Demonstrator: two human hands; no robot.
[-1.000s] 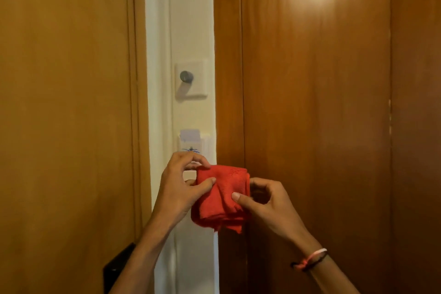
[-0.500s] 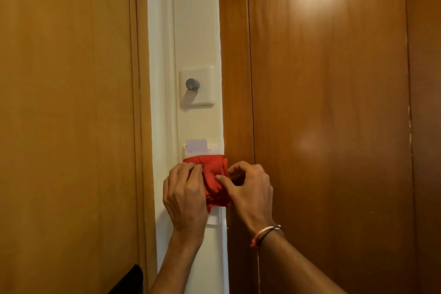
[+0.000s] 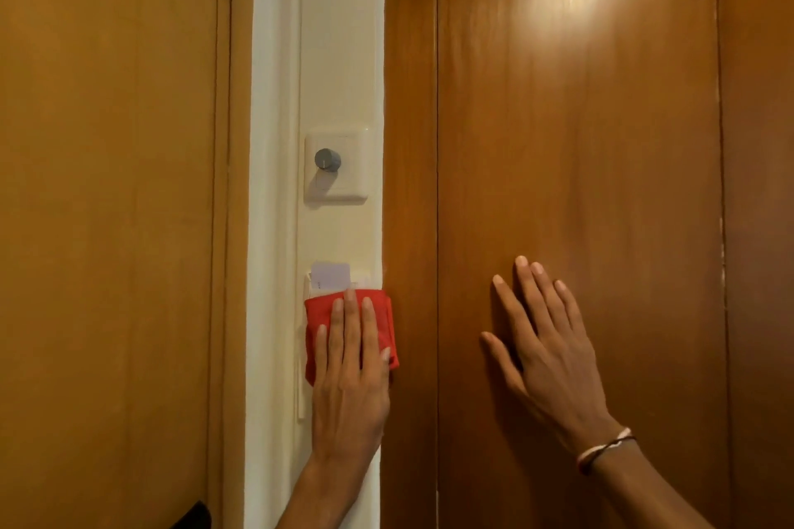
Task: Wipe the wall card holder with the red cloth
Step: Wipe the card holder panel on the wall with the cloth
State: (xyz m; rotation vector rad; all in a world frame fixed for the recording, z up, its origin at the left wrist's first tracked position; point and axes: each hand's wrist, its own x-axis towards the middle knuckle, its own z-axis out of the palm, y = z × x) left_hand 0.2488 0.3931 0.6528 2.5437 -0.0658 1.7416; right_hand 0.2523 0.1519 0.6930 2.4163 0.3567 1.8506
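Left hand (image 3: 350,361) lies flat, fingers straight and together, palm pressing the folded red cloth (image 3: 318,314) against the wall card holder (image 3: 358,277); no pinch, grip is an open palm pushing the cloth on, not wrapped round it. The holder sits on the cream wall strip (image 3: 339,56), directly below the dimmer knob plate (image 3: 336,164) and just left of the wooden door panel (image 3: 575,142). Cloth hides most of the holder; only its top edge and the white card (image 3: 330,274) poking up from it show above the cloth. Holder's uncovered part is straight up from the left fingertips, so the next stroke likely runs vertical, along the strip. Right hand (image 3: 541,339) is empty, spread flat on the door panel right of the holder, well apart from the cloth, looks like bracing. Left hand is the nearer 1 and does the wiping. Wipe appears just started.
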